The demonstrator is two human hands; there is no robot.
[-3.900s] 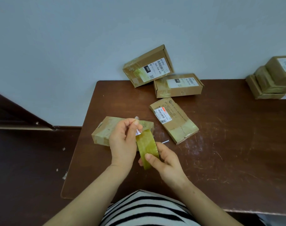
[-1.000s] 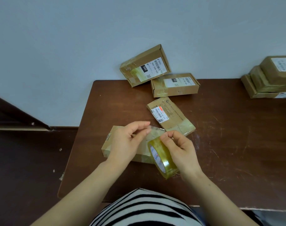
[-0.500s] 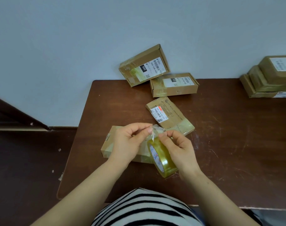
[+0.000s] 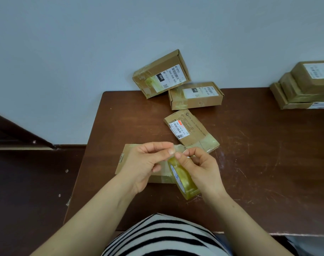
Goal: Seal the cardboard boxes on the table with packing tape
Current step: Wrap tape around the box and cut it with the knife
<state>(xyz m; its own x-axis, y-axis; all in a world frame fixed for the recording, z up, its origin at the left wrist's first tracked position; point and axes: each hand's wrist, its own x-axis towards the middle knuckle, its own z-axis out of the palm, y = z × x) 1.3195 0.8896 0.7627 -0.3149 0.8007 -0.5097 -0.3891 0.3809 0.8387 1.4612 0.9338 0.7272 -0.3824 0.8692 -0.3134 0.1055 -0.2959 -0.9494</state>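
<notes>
Mid-frame, my left hand [image 4: 144,163] pinches the tape end [image 4: 178,149]; my right hand [image 4: 201,169] grips the roll [image 4: 184,180] above a box [image 4: 128,150].

Looks like a makeshift parcel-packing corner in a plain room; home or small office, cannot tell which. Judged from a scratched dark wooden table [image 4: 268,163] set against a bare pale wall [image 4: 157,24]. Found at the table's far edge: a leaning box [image 4: 160,74] propped on the wall and a flat box [image 4: 195,96] just beside it, both cardboard with printed barcode shipping labels. Found nearer the table's middle: a third box [image 4: 191,130], labelled too. Stacked at the table's far right end: more labelled boxes [image 4: 303,85]. Held above the table's near edge: a roll of packing tape [image 4: 183,178]. Seen left of the table: dark floor [image 4: 28,182] with small scraps.
</notes>
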